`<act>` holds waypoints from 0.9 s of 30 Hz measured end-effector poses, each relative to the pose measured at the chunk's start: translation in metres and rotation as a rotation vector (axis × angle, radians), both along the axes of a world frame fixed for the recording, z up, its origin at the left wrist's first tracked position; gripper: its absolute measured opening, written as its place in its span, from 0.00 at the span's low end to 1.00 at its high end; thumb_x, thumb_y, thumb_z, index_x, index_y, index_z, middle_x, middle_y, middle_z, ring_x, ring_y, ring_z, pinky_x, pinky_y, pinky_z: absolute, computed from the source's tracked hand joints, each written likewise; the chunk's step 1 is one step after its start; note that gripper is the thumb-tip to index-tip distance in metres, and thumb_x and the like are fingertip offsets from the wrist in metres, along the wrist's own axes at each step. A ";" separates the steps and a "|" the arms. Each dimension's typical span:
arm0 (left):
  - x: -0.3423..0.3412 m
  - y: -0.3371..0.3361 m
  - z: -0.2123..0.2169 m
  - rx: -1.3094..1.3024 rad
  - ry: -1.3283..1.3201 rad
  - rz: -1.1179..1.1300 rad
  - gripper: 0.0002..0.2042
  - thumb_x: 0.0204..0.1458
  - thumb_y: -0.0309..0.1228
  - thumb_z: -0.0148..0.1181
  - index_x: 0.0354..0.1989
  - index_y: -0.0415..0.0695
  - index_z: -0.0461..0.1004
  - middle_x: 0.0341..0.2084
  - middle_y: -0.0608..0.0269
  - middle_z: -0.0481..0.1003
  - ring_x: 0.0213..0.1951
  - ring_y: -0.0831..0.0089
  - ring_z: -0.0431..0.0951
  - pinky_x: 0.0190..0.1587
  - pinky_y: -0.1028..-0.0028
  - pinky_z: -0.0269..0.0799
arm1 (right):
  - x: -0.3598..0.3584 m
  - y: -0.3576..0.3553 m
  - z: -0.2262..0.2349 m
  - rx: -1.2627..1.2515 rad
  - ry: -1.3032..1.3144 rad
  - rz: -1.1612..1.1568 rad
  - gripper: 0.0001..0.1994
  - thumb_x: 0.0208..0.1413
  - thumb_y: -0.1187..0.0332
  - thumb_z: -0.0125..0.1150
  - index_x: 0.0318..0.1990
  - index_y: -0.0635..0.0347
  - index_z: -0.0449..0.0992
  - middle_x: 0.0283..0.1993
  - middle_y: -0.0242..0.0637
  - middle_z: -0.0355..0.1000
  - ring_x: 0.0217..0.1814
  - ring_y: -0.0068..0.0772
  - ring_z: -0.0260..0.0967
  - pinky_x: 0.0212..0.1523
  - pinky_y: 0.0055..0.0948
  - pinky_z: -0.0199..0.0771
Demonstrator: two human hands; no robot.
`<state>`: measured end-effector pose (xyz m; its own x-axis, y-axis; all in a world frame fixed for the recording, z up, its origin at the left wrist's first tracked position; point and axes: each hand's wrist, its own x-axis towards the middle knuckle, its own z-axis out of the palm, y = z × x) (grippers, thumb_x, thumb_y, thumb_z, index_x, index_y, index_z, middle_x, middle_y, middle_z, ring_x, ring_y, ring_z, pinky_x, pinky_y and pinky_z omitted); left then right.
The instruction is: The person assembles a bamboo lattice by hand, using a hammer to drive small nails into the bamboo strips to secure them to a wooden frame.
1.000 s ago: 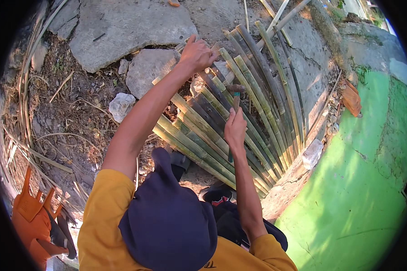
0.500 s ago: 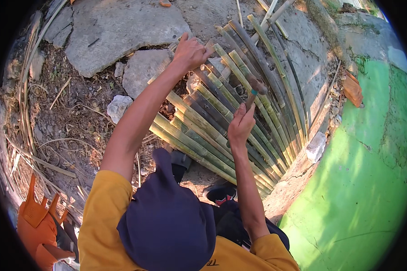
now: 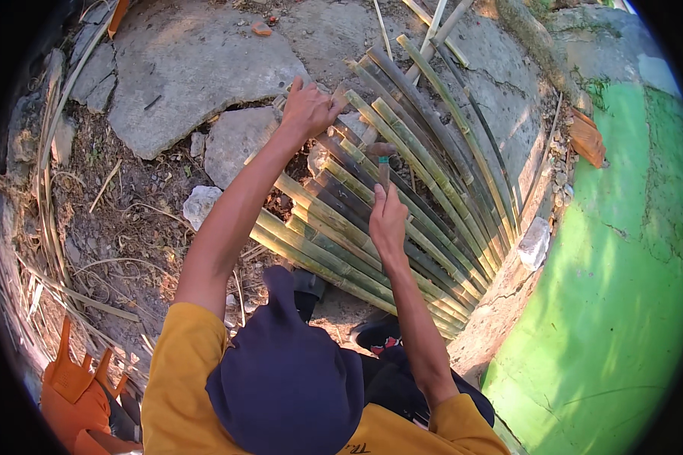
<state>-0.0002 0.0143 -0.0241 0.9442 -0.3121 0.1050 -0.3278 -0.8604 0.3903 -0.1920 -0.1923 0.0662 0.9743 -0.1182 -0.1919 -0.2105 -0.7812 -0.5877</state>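
Note:
A fan of split green bamboo slats (image 3: 402, 189) lies on the ground in front of me. My left hand (image 3: 309, 108) is stretched out and grips the far left end of one slat, near the broken concrete. My right hand (image 3: 388, 218) is raised over the middle of the slats and is shut on a small hammer (image 3: 382, 161), whose dark head points away from me. My dark cap (image 3: 284, 375) and yellow sleeves fill the bottom of the view.
Cracked concrete slabs (image 3: 190, 72) and loose stones (image 3: 203, 203) lie to the left among dry twigs. A green painted wall (image 3: 622, 288) curves along the right. An orange plastic object (image 3: 72, 387) sits at the lower left. A pale stone (image 3: 535, 241) rests by the wall.
My right hand has lifted and moved forward over the slats with the hammer. My left hand has stayed at the slat ends.

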 end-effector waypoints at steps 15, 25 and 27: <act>0.004 -0.017 0.007 0.010 -0.010 -0.064 0.21 0.63 0.44 0.54 0.22 0.46 0.85 0.24 0.53 0.82 0.40 0.57 0.79 0.58 0.51 0.60 | 0.020 -0.036 0.008 -0.053 0.066 -0.180 0.20 0.76 0.54 0.48 0.43 0.65 0.71 0.27 0.63 0.76 0.33 0.75 0.75 0.34 0.67 0.70; -0.038 -0.053 0.040 -0.169 -0.200 -0.188 0.22 0.59 0.38 0.66 0.57 0.39 0.72 0.58 0.49 0.72 0.61 0.48 0.71 0.66 0.50 0.61 | -0.023 -0.256 0.172 -0.651 0.195 0.007 0.17 0.75 0.52 0.49 0.46 0.60 0.70 0.29 0.57 0.76 0.35 0.69 0.76 0.37 0.64 0.73; -0.033 -0.064 0.056 -0.119 -0.305 -0.250 0.26 0.54 0.37 0.71 0.59 0.39 0.70 0.57 0.51 0.70 0.64 0.49 0.69 0.68 0.53 0.61 | -0.066 -0.299 0.199 -0.705 0.332 0.007 0.19 0.75 0.50 0.48 0.47 0.59 0.71 0.30 0.57 0.77 0.35 0.68 0.76 0.38 0.62 0.75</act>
